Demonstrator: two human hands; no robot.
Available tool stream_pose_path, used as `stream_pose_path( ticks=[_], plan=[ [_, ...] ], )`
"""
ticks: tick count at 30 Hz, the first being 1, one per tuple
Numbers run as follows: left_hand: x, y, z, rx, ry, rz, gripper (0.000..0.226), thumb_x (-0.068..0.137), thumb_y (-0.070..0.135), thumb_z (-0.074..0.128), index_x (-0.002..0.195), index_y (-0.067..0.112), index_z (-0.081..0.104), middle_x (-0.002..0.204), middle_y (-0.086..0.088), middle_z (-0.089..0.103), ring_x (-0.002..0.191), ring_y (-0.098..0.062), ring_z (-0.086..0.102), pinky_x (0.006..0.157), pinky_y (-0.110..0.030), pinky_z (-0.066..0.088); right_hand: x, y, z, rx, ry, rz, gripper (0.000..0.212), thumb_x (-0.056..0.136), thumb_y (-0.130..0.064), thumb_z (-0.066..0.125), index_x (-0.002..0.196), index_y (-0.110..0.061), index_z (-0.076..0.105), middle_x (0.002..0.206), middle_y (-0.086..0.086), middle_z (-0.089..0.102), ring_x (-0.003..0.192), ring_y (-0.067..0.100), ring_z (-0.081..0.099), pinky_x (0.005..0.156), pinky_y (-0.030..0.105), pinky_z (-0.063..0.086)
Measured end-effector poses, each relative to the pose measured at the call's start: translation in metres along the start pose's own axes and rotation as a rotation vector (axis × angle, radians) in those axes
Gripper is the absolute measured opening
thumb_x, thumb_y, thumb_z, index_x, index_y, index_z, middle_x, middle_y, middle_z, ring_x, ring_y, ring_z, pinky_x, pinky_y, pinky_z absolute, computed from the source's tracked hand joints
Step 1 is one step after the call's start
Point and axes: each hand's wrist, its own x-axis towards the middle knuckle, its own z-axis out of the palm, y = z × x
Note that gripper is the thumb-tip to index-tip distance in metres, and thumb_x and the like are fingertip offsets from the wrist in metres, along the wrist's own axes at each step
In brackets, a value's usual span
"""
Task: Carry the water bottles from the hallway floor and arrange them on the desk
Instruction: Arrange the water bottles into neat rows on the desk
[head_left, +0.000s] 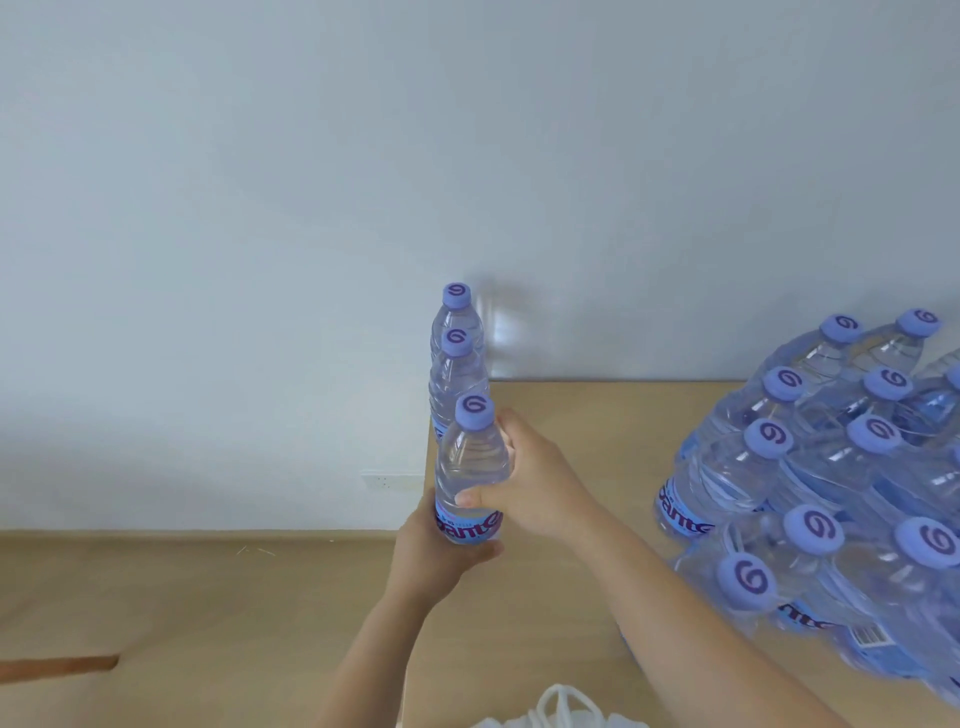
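A clear water bottle (471, 462) with a lilac cap stands upright at the left edge of the light wooden desk (576, 441). My left hand (431, 558) grips its lower, labelled part. My right hand (535, 483) wraps its middle from the right. Directly behind it two more bottles (457, 358) stand in a row along the desk's left edge. On the right of the desk sits a plastic-wrapped pack of bottles (841, 499) with the same caps.
A pale wall (311, 182) rises behind the desk, with a socket (387, 480) low on it. Wooden floor (182, 613) lies to the left. Something white (561, 712) shows at the bottom edge.
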Motion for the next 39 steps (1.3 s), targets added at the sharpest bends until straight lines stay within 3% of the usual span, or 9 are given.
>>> stream_pose_path(
  ticks=[3,7,12,17,29,32,34,37,39],
  plan=[
    [0.005,-0.012,-0.001,0.046,0.077,0.035,0.056,0.047,0.035,0.088,0.093,0.035,0.055,0.085,0.016,0.068,0.075,0.006,0.062,0.057,-0.01,0.044,0.006,0.007,0.012,-0.01,-0.02,-0.034,0.068,0.063,-0.015,0.082,0.117,-0.04,0.048,0.11,-0.015,0.063,0.099,0.003,0.061,0.084,0.022,0.05],
    [0.014,-0.018,-0.003,0.084,0.108,0.056,0.057,0.05,0.034,0.088,0.093,0.039,0.05,0.086,0.016,0.066,0.082,-0.001,0.062,0.063,-0.019,0.048,0.013,0.012,0.018,-0.018,0.01,-0.017,0.067,0.062,-0.018,0.082,0.102,-0.055,0.043,0.104,-0.02,0.062,0.093,-0.004,0.06,0.076,0.014,0.049],
    [0.026,-0.016,-0.002,0.1,0.119,0.051,0.059,0.051,0.036,0.088,0.097,0.036,0.05,0.086,0.018,0.064,0.083,-0.004,0.063,0.06,-0.015,0.045,0.022,0.012,0.018,-0.037,-0.014,-0.031,0.073,0.066,-0.02,0.081,0.126,-0.037,0.042,0.112,-0.02,0.059,0.098,-0.006,0.057,0.076,0.006,0.042],
    [0.034,-0.01,0.0,0.121,0.138,0.012,0.062,0.053,0.043,0.084,0.105,0.03,0.053,0.092,0.011,0.064,0.092,-0.015,0.061,0.073,-0.038,0.054,0.029,0.012,0.017,-0.069,-0.005,-0.062,0.068,0.069,-0.017,0.079,0.119,-0.042,0.041,0.111,-0.019,0.057,0.099,-0.006,0.054,0.074,-0.001,0.038],
    [0.039,0.001,0.001,0.166,0.128,-0.033,0.069,0.058,0.044,0.083,0.115,0.027,0.048,0.099,0.007,0.062,0.096,-0.018,0.059,0.075,-0.038,0.053,0.038,0.015,0.016,-0.085,0.02,-0.118,0.073,0.07,-0.019,0.078,0.13,-0.036,0.04,0.123,-0.013,0.048,0.106,-0.004,0.046,0.082,-0.002,0.034],
    [0.034,0.005,0.002,0.098,0.121,-0.059,0.094,0.056,0.042,0.085,0.134,0.019,0.037,0.121,0.004,0.058,0.111,-0.018,0.056,0.088,-0.042,0.05,0.032,0.01,0.016,-0.149,0.046,-0.097,0.074,0.069,-0.024,0.078,0.132,-0.031,0.039,0.118,-0.017,0.05,0.11,0.003,0.047,0.086,0.01,0.039],
    [0.025,0.004,0.003,0.075,0.132,-0.133,0.112,0.056,0.042,0.086,0.142,0.009,0.024,0.138,-0.005,0.045,0.126,-0.023,0.044,0.098,-0.045,0.044,0.021,0.006,0.013,-0.204,0.121,-0.065,0.073,0.07,-0.028,0.077,0.131,-0.029,0.038,0.102,-0.027,0.046,0.101,0.001,0.045,0.075,0.008,0.038],
    [0.001,-0.004,0.013,0.147,0.144,-0.214,0.111,0.065,0.037,0.082,0.146,0.004,0.014,0.148,-0.012,0.027,0.136,-0.025,0.028,0.107,-0.041,0.035,-0.003,0.003,-0.003,-0.274,0.169,0.005,0.07,0.077,-0.034,0.073,0.137,-0.022,0.038,0.12,-0.016,0.049,0.114,0.007,0.047,0.088,0.017,0.038],
    [-0.019,-0.006,0.024,0.225,0.125,-0.178,0.104,0.069,0.037,0.078,0.145,0.003,0.015,0.149,-0.01,0.025,0.137,-0.023,0.025,0.109,-0.035,0.03,-0.024,-0.002,-0.022,-0.271,0.122,0.059,0.064,0.079,-0.037,0.071,0.135,-0.022,0.044,0.124,-0.008,0.053,0.11,0.006,0.051,0.089,0.02,0.04]
  ],
)
